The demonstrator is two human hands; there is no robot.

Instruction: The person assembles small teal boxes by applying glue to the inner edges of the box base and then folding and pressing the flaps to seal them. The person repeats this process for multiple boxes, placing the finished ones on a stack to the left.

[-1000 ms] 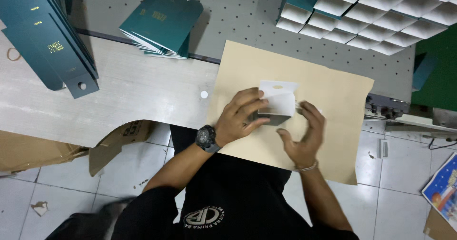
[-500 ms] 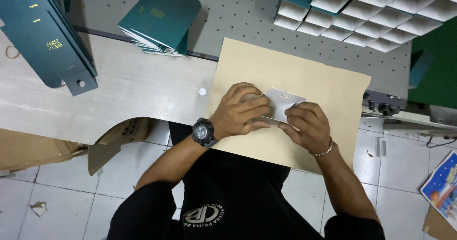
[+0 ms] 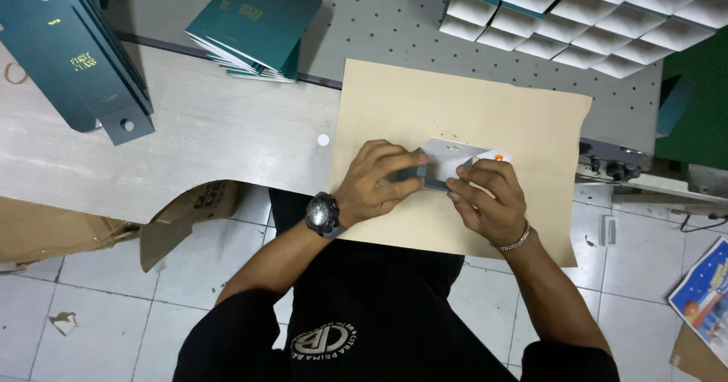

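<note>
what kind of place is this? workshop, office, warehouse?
Most likely a small packaging or box-making workshop. Stacks of flat teal carton blanks, rows of assembled boxes with white insides, and the left hand and right hand folding a small carton on a tan board.

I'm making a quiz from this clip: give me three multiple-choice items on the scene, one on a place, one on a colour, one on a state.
1. Where does the small carton lie?
A. on the tan board
B. on the floor
C. on the teal stack

2. What colour are the flat cartons stacked at top left?
A. red
B. teal
C. yellow

3. What are the hands doing?
A. hanging free
B. both on the small carton
C. only one touching it

Answers: 1 A, the board lies under it. 2 B, dark teal faces show. 3 B, left hand and right hand both press on it.
</note>
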